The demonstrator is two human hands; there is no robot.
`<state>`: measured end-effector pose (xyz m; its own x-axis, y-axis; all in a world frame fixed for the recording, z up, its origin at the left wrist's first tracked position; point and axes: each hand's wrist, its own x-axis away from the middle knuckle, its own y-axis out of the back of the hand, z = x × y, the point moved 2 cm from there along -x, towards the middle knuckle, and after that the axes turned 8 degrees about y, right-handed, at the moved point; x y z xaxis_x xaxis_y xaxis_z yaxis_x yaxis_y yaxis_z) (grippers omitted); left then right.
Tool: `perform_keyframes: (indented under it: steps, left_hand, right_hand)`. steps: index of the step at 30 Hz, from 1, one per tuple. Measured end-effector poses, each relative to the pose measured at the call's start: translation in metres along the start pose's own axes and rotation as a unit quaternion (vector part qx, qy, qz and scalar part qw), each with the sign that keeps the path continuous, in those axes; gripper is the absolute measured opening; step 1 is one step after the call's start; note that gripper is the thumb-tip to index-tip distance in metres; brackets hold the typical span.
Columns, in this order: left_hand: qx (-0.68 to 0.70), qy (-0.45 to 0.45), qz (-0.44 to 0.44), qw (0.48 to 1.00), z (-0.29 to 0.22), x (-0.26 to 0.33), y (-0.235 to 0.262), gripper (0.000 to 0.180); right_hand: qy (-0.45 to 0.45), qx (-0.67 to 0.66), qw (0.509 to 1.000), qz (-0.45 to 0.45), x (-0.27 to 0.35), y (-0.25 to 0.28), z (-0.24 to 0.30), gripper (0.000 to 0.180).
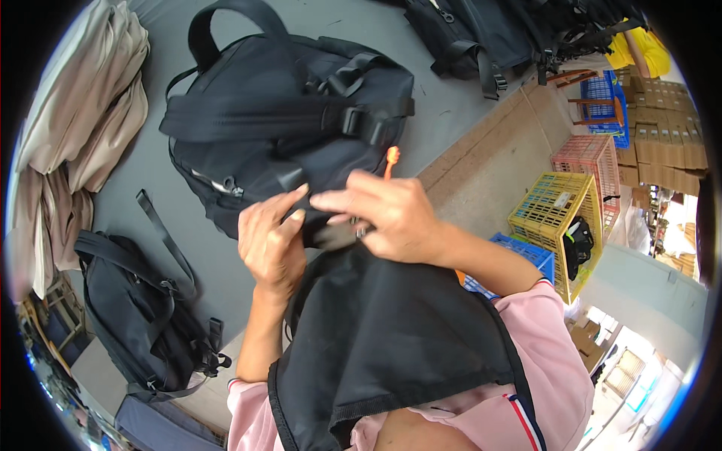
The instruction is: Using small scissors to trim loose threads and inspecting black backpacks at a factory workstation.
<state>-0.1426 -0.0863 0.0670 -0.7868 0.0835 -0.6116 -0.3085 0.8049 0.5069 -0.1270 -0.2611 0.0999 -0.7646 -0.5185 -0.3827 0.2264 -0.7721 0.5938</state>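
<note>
A black backpack (248, 154) lies on the grey table in front of me, with its padded strap and buckles facing up. At its near edge, my left hand (272, 244) is closed, thumb and fingers pinching the black fabric or a strap end there. Close beside it, my right hand (395, 219) is bent over the same edge with its fingers curled. A small metallic piece shows under those fingers, but its kind is unclear. An orange, knobby-ended thing (392, 156) sticks up just behind the right hand. Black cloth (398, 323) hangs over my front.
A smaller black backpack (135, 308) lies at the left, near beige fabric (83, 113) in a heap. More black bags (496, 34) sit at the far right of the table. Yellow (556, 203), pink and blue crates stand beyond its right edge, with cardboard boxes (665, 135) behind.
</note>
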Motion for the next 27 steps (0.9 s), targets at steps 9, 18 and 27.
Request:
perform_keyframes:
  steps: [9, 18, 27]
  left_hand:
    - [-0.107, 0.22, 0.337, 0.909, -0.012, 0.031, 0.048, 0.026]
    - [-0.16, 0.055, 0.182, 0.969, -0.019, -0.031, 0.012, 0.033]
    - [-0.265, 0.113, 0.197, 0.937, 0.012, -0.011, 0.007, 0.045]
  right_hand:
    - [-0.152, -0.064, 0.986, -0.04, 0.035, 0.004, -0.039, 0.004]
    - [-0.165, -0.041, 0.977, -0.13, -0.001, 0.002, -0.063, 0.015]
    - [-0.22, -0.018, 0.966, -0.135, 0.031, -0.003, -0.085, 0.016]
